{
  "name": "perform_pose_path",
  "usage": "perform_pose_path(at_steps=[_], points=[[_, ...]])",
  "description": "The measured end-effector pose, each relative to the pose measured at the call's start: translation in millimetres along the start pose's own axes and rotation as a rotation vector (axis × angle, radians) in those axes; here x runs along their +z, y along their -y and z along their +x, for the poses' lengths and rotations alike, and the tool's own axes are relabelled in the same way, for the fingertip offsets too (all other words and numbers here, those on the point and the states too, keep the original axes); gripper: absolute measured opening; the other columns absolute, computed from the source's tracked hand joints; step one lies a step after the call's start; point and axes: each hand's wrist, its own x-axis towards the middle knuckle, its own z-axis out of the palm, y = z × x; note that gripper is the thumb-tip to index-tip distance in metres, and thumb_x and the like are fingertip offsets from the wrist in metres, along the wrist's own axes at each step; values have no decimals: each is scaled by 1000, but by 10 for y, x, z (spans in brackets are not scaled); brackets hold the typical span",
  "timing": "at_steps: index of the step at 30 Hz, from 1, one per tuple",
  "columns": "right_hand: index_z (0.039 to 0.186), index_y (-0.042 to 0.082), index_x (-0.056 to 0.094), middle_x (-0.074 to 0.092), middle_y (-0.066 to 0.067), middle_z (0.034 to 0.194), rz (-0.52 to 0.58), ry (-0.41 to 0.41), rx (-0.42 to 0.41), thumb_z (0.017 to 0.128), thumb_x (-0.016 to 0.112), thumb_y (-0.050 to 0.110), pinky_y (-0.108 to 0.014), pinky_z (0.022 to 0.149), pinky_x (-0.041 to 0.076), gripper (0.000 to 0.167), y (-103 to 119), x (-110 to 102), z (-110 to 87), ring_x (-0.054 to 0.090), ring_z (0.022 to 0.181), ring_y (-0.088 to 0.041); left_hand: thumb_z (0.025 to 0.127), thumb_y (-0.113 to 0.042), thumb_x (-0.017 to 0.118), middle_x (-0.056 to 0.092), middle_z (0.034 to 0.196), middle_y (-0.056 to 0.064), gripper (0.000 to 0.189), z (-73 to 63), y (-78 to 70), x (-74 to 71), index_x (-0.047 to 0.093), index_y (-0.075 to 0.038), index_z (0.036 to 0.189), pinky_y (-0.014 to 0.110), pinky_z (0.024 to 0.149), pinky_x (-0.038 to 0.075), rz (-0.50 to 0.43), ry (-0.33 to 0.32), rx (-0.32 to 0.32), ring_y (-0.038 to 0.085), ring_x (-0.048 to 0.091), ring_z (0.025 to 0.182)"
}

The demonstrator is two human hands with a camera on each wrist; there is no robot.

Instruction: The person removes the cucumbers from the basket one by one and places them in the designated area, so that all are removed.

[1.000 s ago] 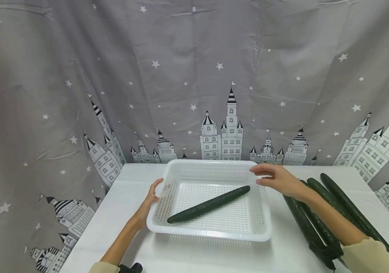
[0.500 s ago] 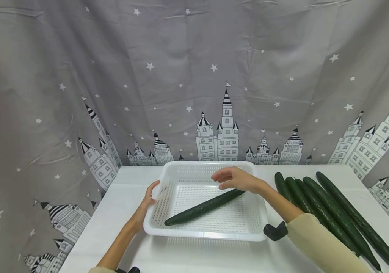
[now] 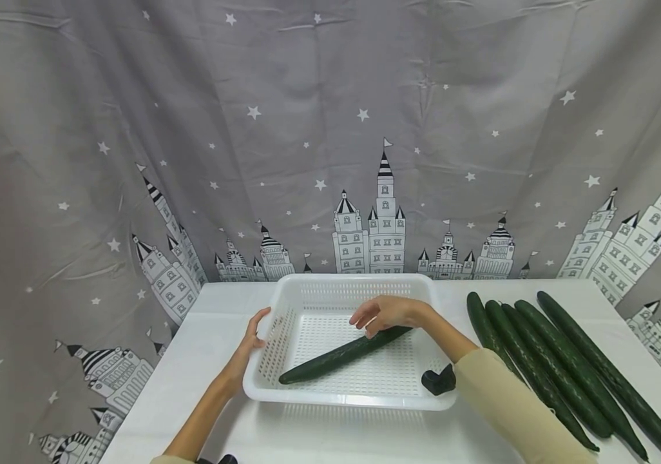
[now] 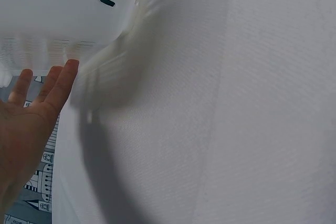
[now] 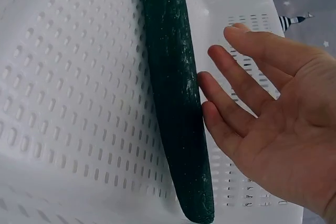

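Note:
A long dark green cucumber [image 3: 330, 362] lies diagonally in a white perforated plastic basket [image 3: 348, 401]. My right hand [image 3: 391, 312] hovers over the cucumber's far right end and hides part of it. In the right wrist view, the fingers of that right hand [image 5: 283, 103] are spread and slightly bent beside the cucumber [image 5: 170, 77], not wrapped round it. Whether the fingertips touch its skin, I cannot tell. My left hand [image 3: 246, 348] is at the basket's left side. Its straight fingers [image 4: 60, 85] appear against the basket's outer wall in the left wrist view.
Several more cucumbers [image 3: 571, 361] lie side by side on the white table [image 3: 388, 441], right of the basket. Behind the table hangs a grey curtain [image 3: 284, 154] printed with stars and castles. A black wrist device [image 3: 439, 380] hangs over the basket's right front corner.
My right hand has moved left from beyond the basket's right rim to above the cucumber, then lowered towards it. My left hand stays at the basket. The view has shifted slightly.

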Motion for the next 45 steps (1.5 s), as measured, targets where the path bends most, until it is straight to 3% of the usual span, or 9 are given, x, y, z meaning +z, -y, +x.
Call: perform_pose_path(at_steps=[6, 11, 14, 22, 30, 39, 42, 45], points=[[123, -8, 64, 64, -18, 124, -85, 29, 11, 84, 67, -10, -35, 92, 50, 39, -55, 19, 73, 59, 117, -29, 88, -20, 32, 14, 160, 22, 74, 12, -14, 18, 9, -28, 157, 58, 96, 40, 24, 16, 18, 54, 29, 137], [122, 0, 68, 66, -7, 124, -341, 111, -37, 79, 72, -10, -32, 98, 45, 44, -101, 67, 173, 57, 119, -20, 87, -20, 32, 15, 160, 22, 74, 9, -8, 12, 10, -28, 157, 57, 97, 39, 22, 7, 15, 53, 29, 137], [123, 3, 68, 66, -4, 122, -427, 136, -71, 78, 73, -11, -30, 99, 43, 46, -120, 98, 223, 58, 117, -18, 87, -21, 32, 15, 160, 22, 74, 2, 3, 2, 10, -28, 157, 58, 98, 37, 33, 0, 11, 52, 29, 137], [122, 4, 68, 66, -2, 112, -410, 133, -65, 80, 67, -16, -33, 95, 45, 46, -102, 140, 198, 59, 108, -17, 86, -21, 32, 16, 160, 23, 74, -1, -2, 16, 9, -26, 157, 58, 99, 37, 51, -14, 13, 53, 29, 137], [129, 2, 64, 62, -8, 127, -479, 148, -153, 83, 60, -15, -36, 102, 42, 49, 10, 147, 111, 54, 121, -24, 87, -21, 32, 11, 162, 22, 74, -5, -10, 23, 9, -29, 157, 66, 100, 33, 41, -3, 7, 56, 23, 139], [133, 5, 61, 63, -6, 120, -480, 51, -259, 88, 59, -7, -38, 96, 45, 47, 237, 77, -96, 56, 112, -26, 87, -19, 30, 14, 161, 22, 73, 5, -22, 25, 10, -31, 156, 56, 88, 48, 33, -11, -7, 55, 37, 132], [135, 6, 60, 62, -7, 126, -457, 10, -282, 91, 61, -3, -40, 98, 44, 46, 314, 73, -205, 56, 116, -26, 87, -20, 30, 14, 161, 22, 73, 2, -19, 23, 9, -30, 156, 56, 90, 47, 42, -7, -1, 55, 38, 131], [138, 7, 58, 60, -7, 133, -425, -34, -304, 94, 61, 1, -42, 101, 43, 45, 382, 72, -331, 54, 122, -26, 87, -21, 32, 9, 162, 21, 74, 1, -9, 24, 8, -27, 157, 63, 99, 37, 61, -16, 2, 54, 29, 137]])
